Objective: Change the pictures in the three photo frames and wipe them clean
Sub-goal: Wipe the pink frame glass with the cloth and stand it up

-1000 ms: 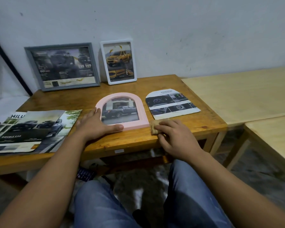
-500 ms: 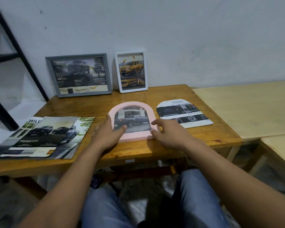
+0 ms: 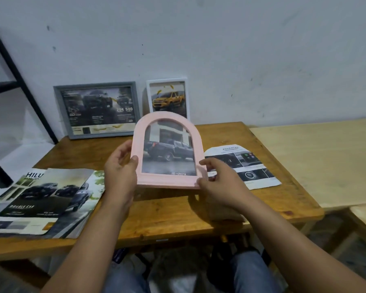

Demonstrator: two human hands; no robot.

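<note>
A: Frames first. Where's the pink one?

B: The pink frame (image 3: 167, 151) is up off the table (image 3: 171, 210), tilted toward the camera, held at centre. The left hand (image 3: 119, 172) grips its 9 o'clock edge, thumb on the front and fingers curled behind. The right hand (image 3: 218, 180) pinches the 4 o'clock corner, thumb on the rim.

A: How will it handle?

B: Light and stiff, I'd judge, with a glossy, probably slippery pane. Best taken by the side rims, as now, keeping fingers off the glazing so it stays clean.

A: Count?

B: Three frames: the pink one, a grey frame (image 3: 96, 109) at 10 o'clock and a white frame (image 3: 167, 98) at 12, both leaning on the wall. One arched cut-out picture (image 3: 243, 166) lies at 3 o'clock. Brochures (image 3: 40, 199) are stacked at 8 o'clock; I can't count them. One cloth (image 3: 224, 214) lies at 5 o'clock, under the right wrist.
</note>
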